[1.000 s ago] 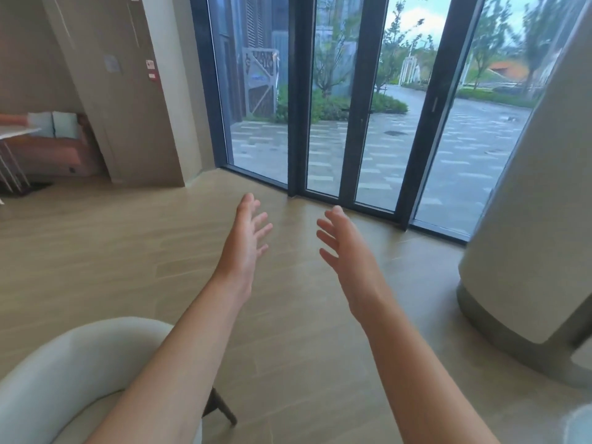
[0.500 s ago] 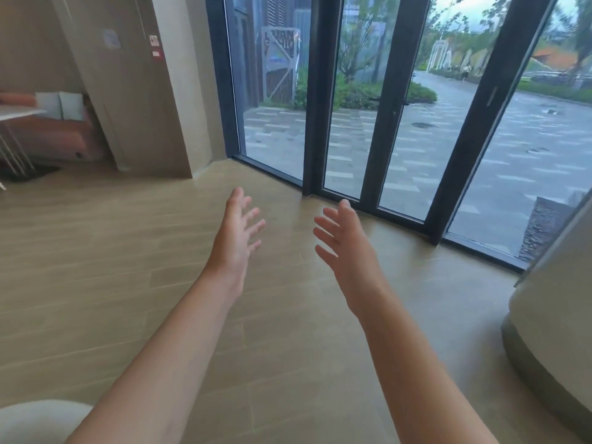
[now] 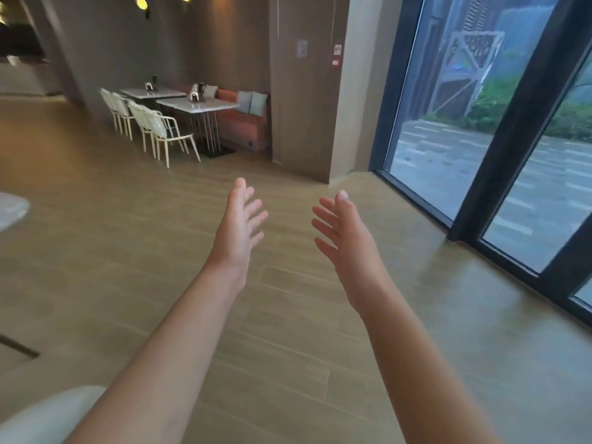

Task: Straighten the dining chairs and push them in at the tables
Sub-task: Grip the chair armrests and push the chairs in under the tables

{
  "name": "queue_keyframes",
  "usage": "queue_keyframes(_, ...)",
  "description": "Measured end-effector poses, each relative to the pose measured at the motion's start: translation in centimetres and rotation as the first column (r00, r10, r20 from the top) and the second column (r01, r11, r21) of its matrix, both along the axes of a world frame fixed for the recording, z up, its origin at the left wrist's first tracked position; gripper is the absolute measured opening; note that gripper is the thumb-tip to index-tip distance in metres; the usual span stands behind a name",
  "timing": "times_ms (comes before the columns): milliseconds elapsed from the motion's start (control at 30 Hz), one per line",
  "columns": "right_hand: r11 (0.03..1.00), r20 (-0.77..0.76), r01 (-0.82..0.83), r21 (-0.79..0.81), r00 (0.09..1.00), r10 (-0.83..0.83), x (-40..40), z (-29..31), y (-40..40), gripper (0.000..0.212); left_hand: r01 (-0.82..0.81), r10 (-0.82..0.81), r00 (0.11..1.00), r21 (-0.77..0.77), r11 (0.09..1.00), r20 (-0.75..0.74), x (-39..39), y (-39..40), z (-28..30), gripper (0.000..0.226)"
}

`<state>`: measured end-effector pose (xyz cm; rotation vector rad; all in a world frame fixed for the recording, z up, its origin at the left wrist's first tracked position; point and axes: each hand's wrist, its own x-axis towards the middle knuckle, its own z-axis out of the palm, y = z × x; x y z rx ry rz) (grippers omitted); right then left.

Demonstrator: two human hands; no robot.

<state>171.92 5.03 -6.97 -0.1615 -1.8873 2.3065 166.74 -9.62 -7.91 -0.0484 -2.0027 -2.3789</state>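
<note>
My left hand (image 3: 238, 229) and my right hand (image 3: 344, 238) are stretched out in front of me over the wooden floor, palms facing each other, fingers apart, holding nothing. Far off at the upper left, several white wire-frame dining chairs (image 3: 160, 128) stand in a row along two white-topped tables (image 3: 200, 105). The nearest chair sits slightly out from its table. A pale rounded chair back (image 3: 41, 418) shows at the bottom left corner, below my left forearm.
An orange bench with grey cushions (image 3: 246, 120) runs behind the tables against a brown wall. Tall dark-framed glass doors (image 3: 512, 139) line the right side. A white round tabletop edge (image 3: 11, 208) shows at the left. Open wooden floor lies between me and the tables.
My view has swung left: the windows slid to the right, the grey pillar left the frame, and the tables and chairs came into sight. Both hands stay open and empty.
</note>
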Motion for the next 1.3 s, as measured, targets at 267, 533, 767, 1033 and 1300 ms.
queue_keyframes(267,0.982,0.003,-0.184,0.031,0.983,0.184,-15.4,0.7,-6.0,0.059,-0.179,0.178,0.984,0.016,0.984,0.011,-12.5,-6.0,-0.3,0.067)
queue_keyframes(533,0.854,-0.007,-0.518,0.038,0.855,0.519,-28.9,0.9,-20.4,0.06,-0.587,0.586,0.809,0.068,0.806,0.042,-19.9,-20.6,-0.6,0.062)
queue_keyframes(767,0.565,0.006,-0.823,0.05,0.566,0.824,-37.8,0.7,-35.9,0.059,-0.85,0.85,0.525,0.074,0.522,0.036,-23.8,-32.4,-1.0,0.063)
queue_keyframes(1033,0.211,0.031,-0.977,0.032,0.212,0.977,-40.1,0.3,-49.8,0.055,-0.992,0.994,0.096,0.082,0.093,0.043,-21.8,-40.5,-2.1,0.053)
queue_keyframes(1300,-0.075,0.033,-0.996,0.044,-0.073,0.997,-40.4,-0.3,-62.9,0.061,-0.98,0.98,-0.197,0.037,-0.196,-0.026,-19.3,-49.8,-1.6,0.061)
